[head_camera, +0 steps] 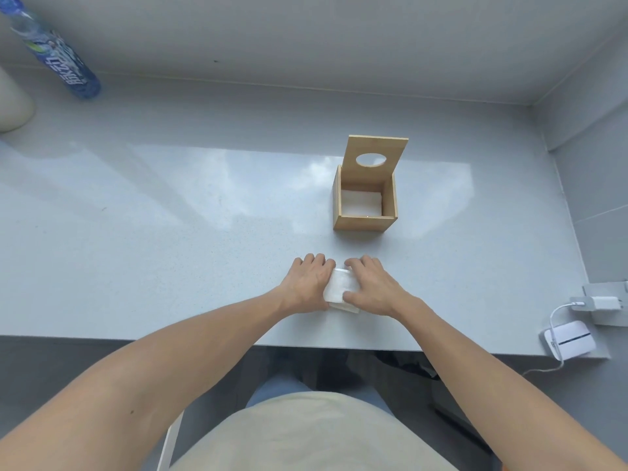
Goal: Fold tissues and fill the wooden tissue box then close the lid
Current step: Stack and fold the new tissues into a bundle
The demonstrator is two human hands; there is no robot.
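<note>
both hands press flat on a folded tissue (pixel 341 287) near the front edge of the worktop (pixel 204 232), the left hand (pixel 307 287) on its left side, the right hand (pixel 372 288) on its right, fingers spread and pinning it rather than gripping. the wooden box (pixel 365 205) stands apart at about 1 o'clock from the tissue, lid (pixel 375 158) up, with white tissue already in the bottom. the right hand is nearer the box, so it looks better placed for the carry.
</note>
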